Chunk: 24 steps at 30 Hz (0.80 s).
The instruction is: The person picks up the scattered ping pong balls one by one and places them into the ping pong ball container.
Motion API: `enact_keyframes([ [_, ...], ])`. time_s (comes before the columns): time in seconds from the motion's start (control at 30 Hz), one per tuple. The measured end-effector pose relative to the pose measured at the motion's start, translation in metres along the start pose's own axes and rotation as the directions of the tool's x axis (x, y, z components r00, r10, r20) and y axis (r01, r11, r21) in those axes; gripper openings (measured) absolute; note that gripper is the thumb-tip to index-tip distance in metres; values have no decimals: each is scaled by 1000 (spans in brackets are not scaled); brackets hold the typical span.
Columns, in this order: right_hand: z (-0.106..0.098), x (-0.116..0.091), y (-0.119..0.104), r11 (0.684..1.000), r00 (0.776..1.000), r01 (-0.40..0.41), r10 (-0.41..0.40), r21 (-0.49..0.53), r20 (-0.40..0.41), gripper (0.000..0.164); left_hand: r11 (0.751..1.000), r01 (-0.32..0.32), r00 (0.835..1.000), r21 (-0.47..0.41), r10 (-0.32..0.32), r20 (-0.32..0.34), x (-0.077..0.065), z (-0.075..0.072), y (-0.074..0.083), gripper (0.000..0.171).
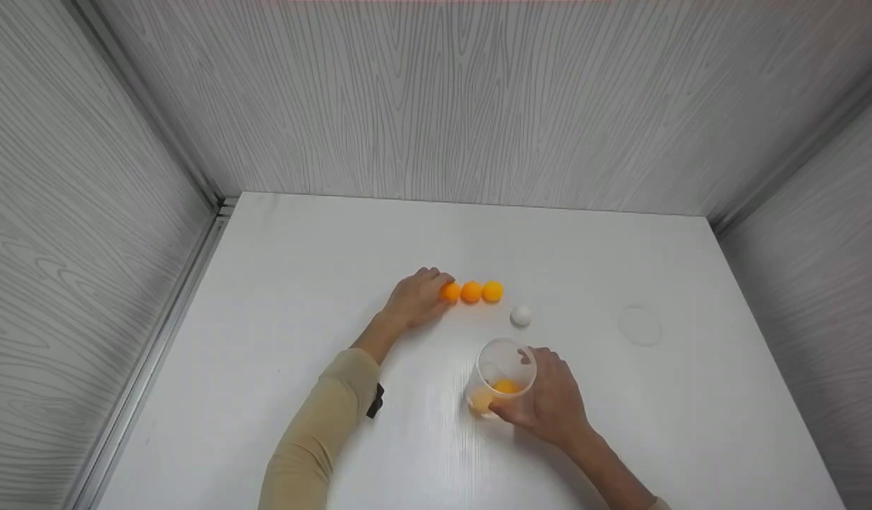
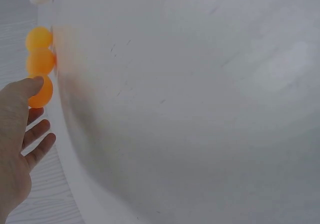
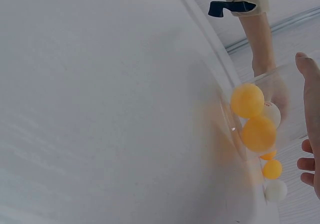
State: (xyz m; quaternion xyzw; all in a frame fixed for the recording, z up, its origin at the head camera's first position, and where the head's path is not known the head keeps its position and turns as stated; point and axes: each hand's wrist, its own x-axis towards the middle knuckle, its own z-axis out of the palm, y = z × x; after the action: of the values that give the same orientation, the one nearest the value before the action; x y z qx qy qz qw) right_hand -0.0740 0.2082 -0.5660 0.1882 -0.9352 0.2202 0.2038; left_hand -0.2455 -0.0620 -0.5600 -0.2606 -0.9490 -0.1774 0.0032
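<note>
A: Since two hands are in use, what is held by each?

B: Centre of the head view: a small, smooth orange ball is pinched between thumb and fingers of the left hand, at the left end of a short row with two more orange balls. Lower centre: a clear, cylindrical plastic cup is gripped round its side by the right hand. Two orange balls and one white ball can be seen inside.

A: Handling?

B: Balls judged light, hollow, thin-shelled; fairly stiff, but dents possible if squeezed. Rolling to be expected. Best taken across the widest part, from opposite sides. Cup judged light, a bit slippery; best held round the wall, without crushing.

A: Surface, room?

B: A smooth white tabletop is shown, with a soft sheen at lower centre. A loose white ball is seen just right of centre; farther right, a faint, clear round disc, maybe a lid, can't be told. The table is enclosed by grey wood-grain panels at left, top and right; a metal rail is seen along the left edge.
</note>
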Motion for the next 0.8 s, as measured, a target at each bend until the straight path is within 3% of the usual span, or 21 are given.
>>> enact_keyframes([
  [0.43, 0, -1, -1, 1000, 1000, -7, 7, 3, 1, 99, 1000, 9, 1000, 22, -8, -9, -2, -1, -1, 40],
  [0.8, -1, -1, 0, 1000, 1000, 20, -20, -9, 9, 97, 1000, -23, 999, 9, 24, -30, -9, -15, 4, 39],
])
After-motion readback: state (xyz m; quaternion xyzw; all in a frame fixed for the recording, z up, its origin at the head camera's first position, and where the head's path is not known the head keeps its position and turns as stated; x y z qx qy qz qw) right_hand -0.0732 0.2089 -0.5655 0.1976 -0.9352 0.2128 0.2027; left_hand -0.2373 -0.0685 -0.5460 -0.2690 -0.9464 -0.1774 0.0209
